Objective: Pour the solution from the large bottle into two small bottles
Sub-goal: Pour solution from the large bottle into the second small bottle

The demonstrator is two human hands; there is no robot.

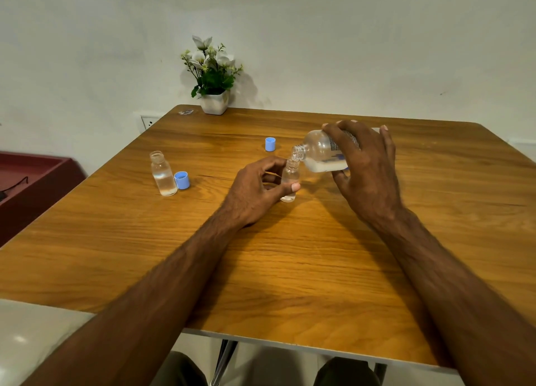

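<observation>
Wooden table [290, 269] with visible grain, pushed against a pale wall [348, 37]; a wall socket [149, 121] shows just past the table's far left edge. Potted artificial plant [214, 78] in a white square pot sits at the far edge, a small clear wrapper [185, 112] just left of it.

Right hand [365, 165] grips the large bottle [322, 152] from above, fingers curled over its body, thumb underneath. Bottle is clear plastic with a printed label, uncapped, tipped nearly horizontal with the neck pointing left and down. Clear liquid pools along its lower side. Its mouth sits right at the mouth of a small bottle [289, 179], touching or almost touching, cannot tell which.

Left hand [258, 191] holds that small bottle upright on the table, thumb at the near side, fingers wrapped behind. A little clear liquid shows at its bottom.

Second small bottle [163, 173] stands upright and uncapped well to the left, about half full of clear liquid. Blue cap [182, 180] lies just beside it on its right, open side up. Another blue cap [270, 144] stands farther back, near the large bottle's neck.

Dark red furniture [29, 182] at left; the person's knees [345, 371] below the table edge.
</observation>
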